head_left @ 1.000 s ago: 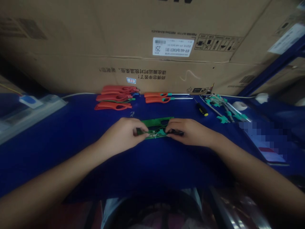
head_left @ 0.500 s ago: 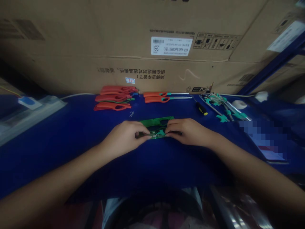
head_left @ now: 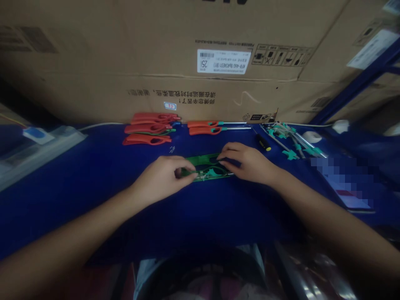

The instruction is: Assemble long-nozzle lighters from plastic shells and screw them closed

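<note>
A green plastic handle shell (head_left: pixel 203 160) lies flat on the blue table (head_left: pixel 93 175) in front of me, with small teal and white parts inside it. My left hand (head_left: pixel 162 177) pinches its left end, fingers closed on the shell. My right hand (head_left: pixel 246 162) rests on the shell's right end, with fingertips curled over its far edge.
Red handle shells (head_left: pixel 150 127) are stacked at the back. Two assembled red lighters (head_left: pixel 215 127) lie beside them. A black and yellow screwdriver (head_left: pixel 264 142) and several metal rods with teal fittings (head_left: pixel 293 143) lie to the right. A large cardboard box (head_left: pixel 187 62) walls the back. A clear tray (head_left: pixel 37 143) sits left.
My right hand has lifted off the shell's near edge and shifted up to its far right edge. My left hand has kept its grip on the left end.
</note>
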`<action>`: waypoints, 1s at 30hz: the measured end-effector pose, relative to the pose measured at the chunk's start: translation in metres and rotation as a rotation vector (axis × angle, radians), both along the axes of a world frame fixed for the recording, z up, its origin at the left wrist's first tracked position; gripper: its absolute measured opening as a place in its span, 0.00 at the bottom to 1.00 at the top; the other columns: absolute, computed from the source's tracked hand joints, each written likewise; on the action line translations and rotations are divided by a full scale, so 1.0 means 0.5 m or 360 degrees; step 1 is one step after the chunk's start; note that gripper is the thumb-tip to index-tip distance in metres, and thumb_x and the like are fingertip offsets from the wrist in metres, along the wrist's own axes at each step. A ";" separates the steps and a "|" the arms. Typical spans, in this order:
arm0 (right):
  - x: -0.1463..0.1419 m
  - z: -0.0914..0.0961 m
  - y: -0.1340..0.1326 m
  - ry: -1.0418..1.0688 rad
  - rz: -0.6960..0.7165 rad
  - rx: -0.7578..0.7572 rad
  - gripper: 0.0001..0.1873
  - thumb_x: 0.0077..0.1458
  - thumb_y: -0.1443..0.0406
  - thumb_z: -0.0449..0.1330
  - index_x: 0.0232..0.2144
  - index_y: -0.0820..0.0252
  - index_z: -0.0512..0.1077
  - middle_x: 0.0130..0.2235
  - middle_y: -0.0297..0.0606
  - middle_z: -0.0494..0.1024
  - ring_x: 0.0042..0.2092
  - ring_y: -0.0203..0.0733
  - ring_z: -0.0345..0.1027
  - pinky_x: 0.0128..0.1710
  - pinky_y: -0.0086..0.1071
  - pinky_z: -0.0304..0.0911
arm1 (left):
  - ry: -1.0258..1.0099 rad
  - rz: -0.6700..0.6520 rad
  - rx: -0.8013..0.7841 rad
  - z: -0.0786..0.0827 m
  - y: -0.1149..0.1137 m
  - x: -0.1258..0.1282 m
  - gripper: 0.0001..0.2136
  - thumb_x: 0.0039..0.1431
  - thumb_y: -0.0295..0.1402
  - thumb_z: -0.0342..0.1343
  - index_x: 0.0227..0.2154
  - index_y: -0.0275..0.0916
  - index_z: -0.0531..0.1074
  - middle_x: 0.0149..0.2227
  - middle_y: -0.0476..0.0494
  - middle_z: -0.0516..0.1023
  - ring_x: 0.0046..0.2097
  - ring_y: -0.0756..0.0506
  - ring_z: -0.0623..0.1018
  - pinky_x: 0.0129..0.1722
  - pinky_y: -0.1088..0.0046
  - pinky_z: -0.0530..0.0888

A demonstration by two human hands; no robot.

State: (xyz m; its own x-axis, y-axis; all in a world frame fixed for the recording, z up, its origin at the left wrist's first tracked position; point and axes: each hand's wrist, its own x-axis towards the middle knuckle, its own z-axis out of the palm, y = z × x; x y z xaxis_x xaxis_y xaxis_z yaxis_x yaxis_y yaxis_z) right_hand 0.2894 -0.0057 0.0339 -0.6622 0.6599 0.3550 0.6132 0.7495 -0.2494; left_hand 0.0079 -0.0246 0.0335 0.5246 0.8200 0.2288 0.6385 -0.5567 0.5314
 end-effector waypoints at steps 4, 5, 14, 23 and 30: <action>0.013 -0.013 0.022 -0.0081 -0.0010 0.0050 0.13 0.62 0.69 0.56 0.46 0.57 0.76 0.47 0.45 0.74 0.47 0.47 0.69 0.49 0.43 0.66 | -0.0018 -0.0052 0.0237 0.008 0.001 0.004 0.07 0.63 0.35 0.58 0.35 0.41 0.80 0.37 0.48 0.81 0.36 0.47 0.78 0.39 0.70 0.73; 0.014 -0.016 0.025 -0.0120 -0.0025 0.0039 0.12 0.62 0.69 0.57 0.46 0.57 0.76 0.47 0.45 0.74 0.47 0.48 0.69 0.50 0.45 0.65 | -0.0011 -0.0074 0.0304 0.008 0.002 0.005 0.07 0.63 0.34 0.57 0.36 0.41 0.80 0.39 0.47 0.81 0.39 0.46 0.78 0.45 0.67 0.74; 0.001 -0.016 0.017 0.0185 -0.0099 -0.0170 0.05 0.58 0.71 0.57 0.38 0.59 0.70 0.40 0.41 0.75 0.42 0.43 0.69 0.46 0.39 0.66 | 0.0110 -0.0049 0.0498 -0.011 0.011 0.003 0.15 0.67 0.34 0.55 0.55 0.41 0.75 0.56 0.39 0.76 0.57 0.39 0.73 0.59 0.53 0.70; -0.016 0.000 0.006 0.0914 -0.0324 -0.1232 0.13 0.51 0.60 0.66 0.37 0.63 0.75 0.33 0.38 0.79 0.33 0.37 0.74 0.35 0.32 0.69 | 0.0039 -0.0113 0.0557 -0.010 0.006 -0.005 0.15 0.66 0.34 0.58 0.54 0.40 0.75 0.51 0.42 0.79 0.50 0.43 0.79 0.54 0.65 0.76; -0.010 0.011 -0.004 0.0582 -0.0093 -0.1019 0.18 0.57 0.60 0.63 0.49 0.62 0.75 0.34 0.36 0.78 0.32 0.35 0.70 0.33 0.31 0.66 | 0.0143 -0.0235 0.0447 0.001 -0.004 -0.004 0.13 0.66 0.37 0.57 0.51 0.41 0.78 0.48 0.43 0.79 0.46 0.44 0.81 0.50 0.66 0.77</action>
